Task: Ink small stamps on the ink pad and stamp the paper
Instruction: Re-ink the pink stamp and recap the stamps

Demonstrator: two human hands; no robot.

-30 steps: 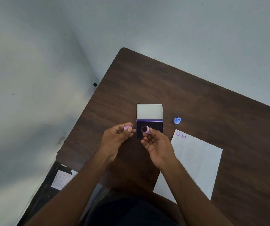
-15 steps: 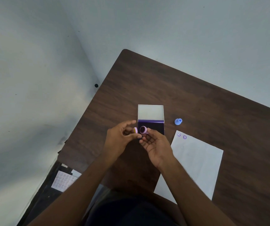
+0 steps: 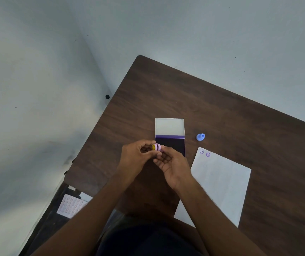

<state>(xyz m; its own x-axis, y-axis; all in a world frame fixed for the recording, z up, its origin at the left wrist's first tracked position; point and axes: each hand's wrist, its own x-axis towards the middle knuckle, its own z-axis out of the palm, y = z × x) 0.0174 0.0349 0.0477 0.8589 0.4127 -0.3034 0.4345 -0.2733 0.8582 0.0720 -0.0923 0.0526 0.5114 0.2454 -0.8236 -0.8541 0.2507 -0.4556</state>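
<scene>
Fingers (image 3: 149,145) of my left hand (image 3: 135,159) curl around the pink stamp (image 3: 157,147), pinching it from the left; my right hand's (image 3: 173,166) thumb and fingertips pinch the same stamp from the right, palm turned up beneath. Both forearms come in from below and meet at the stamp, held in the air, not touching the table (image 3: 221,111).

Stamp: small, round, pink plastic, with a yellow face showing toward my left fingers. Directly behind my fingertips lies the ink pad (image 3: 173,145), a dark purple rectangle with its pale lid (image 3: 169,126) folded open away from me. To the right of my fingers, past the pad, a small blue stamp (image 3: 200,137) lies apart on the dark wood-grain surface. The paper (image 3: 220,183) lies just right of my right wrist, a flat white sheet; two purple prints (image 3: 204,152) sit at its far corner.

Left table edge runs near my left hand; bare wood stretches beyond the pad.
</scene>
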